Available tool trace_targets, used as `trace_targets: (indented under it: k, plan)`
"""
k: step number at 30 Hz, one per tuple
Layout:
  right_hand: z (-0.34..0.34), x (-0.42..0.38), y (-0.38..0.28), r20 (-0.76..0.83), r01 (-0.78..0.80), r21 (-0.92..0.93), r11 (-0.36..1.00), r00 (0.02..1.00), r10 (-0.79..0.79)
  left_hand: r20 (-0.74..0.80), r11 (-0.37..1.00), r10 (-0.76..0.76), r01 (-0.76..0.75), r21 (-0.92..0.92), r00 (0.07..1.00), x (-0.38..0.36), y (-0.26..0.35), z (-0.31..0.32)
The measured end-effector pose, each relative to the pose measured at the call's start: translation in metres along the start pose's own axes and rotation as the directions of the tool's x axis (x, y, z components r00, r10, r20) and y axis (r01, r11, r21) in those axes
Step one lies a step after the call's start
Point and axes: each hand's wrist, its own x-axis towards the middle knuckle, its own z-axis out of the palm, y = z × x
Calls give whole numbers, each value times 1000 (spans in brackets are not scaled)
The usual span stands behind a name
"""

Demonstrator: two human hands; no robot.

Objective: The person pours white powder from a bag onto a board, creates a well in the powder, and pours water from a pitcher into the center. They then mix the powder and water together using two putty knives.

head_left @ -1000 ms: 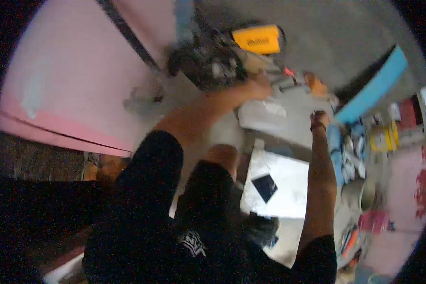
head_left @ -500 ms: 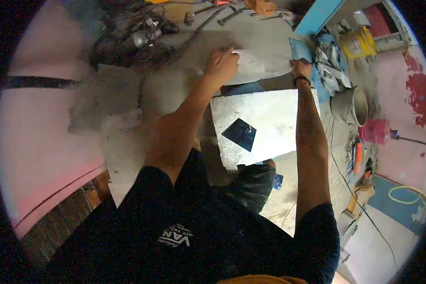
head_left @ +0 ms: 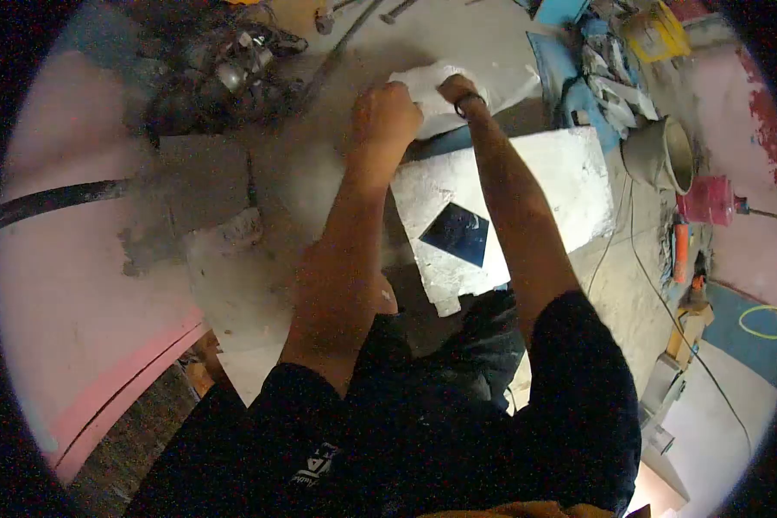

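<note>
A pale, crumpled sheet or bag (head_left: 502,86) spreads beyond the white board (head_left: 565,177). My left hand (head_left: 387,119) is closed in a fist on its left edge. My right hand (head_left: 458,88), with a dark band at the wrist, is closed on its middle part, close to my left hand. The fingertips of both hands are partly hidden. Below them, a dark glossy four-sided piece (head_left: 456,234) lies flat on the board, left of my right forearm.
Tangled dark cables with a metallic object (head_left: 231,76) lie at the upper left. On the right stand a yellow bucket (head_left: 656,33), a grey pot (head_left: 660,155) and a pink container (head_left: 705,200). A thin cord (head_left: 665,302) runs along the right side.
My right hand has moved left from the sheet's far right edge to its middle, close to my left hand. My left hand has shifted slightly left. The view has shifted too.
</note>
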Motion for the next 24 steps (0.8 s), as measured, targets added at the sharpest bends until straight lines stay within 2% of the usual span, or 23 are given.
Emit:
trace_targets:
  k: [1,2,3,5,7,8,9,10,11,14,15,17,18,19,22,24]
  plan:
    - [12,0,16,-29,-59,-20,998,998,59,-20,998,51,-52,-44,998,-4,0,6]
    - [-26,-39,-7,32,-216,293,932,976,216,14,996,75,-74,-49,997,-9,-2,11]
    - [-36,-52,-12,34,-266,303,915,963,268,12,989,118,-116,-95,993,-10,-4,14]
    - [-38,-59,-13,34,-336,206,919,941,337,12,970,190,-186,-155,982,-12,2,18]
    - [-36,-63,-13,74,-369,275,888,929,363,86,985,148,-139,-105,985,-11,0,8]
    - [-20,-56,-2,101,-319,425,847,947,306,148,992,126,-124,-23,981,-11,-2,2]
    - [66,5,40,85,-183,209,960,982,169,136,993,120,-121,-4,983,-12,-5,-2]
    - [62,8,35,76,-169,222,960,985,155,136,990,141,-140,-21,981,-14,-6,-5]
    - [52,2,27,101,-203,316,927,979,180,138,987,161,-157,-44,977,-14,-7,-4]
    - [34,-27,12,213,-323,554,767,946,245,162,990,139,-133,-50,977,-17,-7,-8]
    - [46,-20,22,217,-320,552,770,947,238,151,989,146,-143,-33,978,-19,-6,-10]
    - [69,1,34,151,-111,473,874,988,43,135,987,160,-155,-44,978,-22,-7,-9]
    - [72,3,26,146,-102,471,877,989,36,120,983,183,-178,-52,976,-21,-6,-9]
    - [76,2,17,160,-188,639,746,981,110,110,983,182,-177,-51,977,-20,-5,-9]
    - [90,-4,-2,17,-51,871,488,997,75,186,988,151,-147,-35,971,-13,-3,-4]
    - [97,3,-9,103,-64,797,600,994,-30,153,984,178,-172,-52,972,-11,-1,-3]
